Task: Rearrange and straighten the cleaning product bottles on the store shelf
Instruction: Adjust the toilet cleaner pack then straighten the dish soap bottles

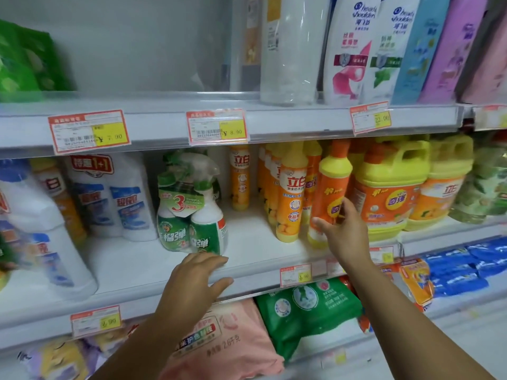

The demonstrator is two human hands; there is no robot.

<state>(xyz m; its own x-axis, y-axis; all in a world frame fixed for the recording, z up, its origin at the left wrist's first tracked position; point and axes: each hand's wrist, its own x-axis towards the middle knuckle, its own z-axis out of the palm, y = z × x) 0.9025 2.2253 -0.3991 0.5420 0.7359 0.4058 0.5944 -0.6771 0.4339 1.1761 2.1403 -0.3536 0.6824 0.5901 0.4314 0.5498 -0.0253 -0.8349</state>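
On the middle shelf (255, 242) my right hand (344, 231) grips a tall orange dish-soap bottle (330, 187) with a yellow collar, which leans a little to the right. Beside it on the left stands a row of orange and yellow bottles (290, 193), and one slim orange bottle (240, 176) stands alone at the back. A shrink-wrapped pack of green and white spray bottles (192, 209) stands near the shelf's front. My left hand (197, 283) rests with fingers spread on the shelf edge just below that pack, holding nothing.
White and blue cleaner bottles (109, 196) fill the shelf's left; large yellow jugs (389, 187) stand on the right. Shampoo bottles (354, 48) line the shelf above. Pink and green detergent bags (301, 305) lie below. Bare shelf shows between the spray pack and the orange row.
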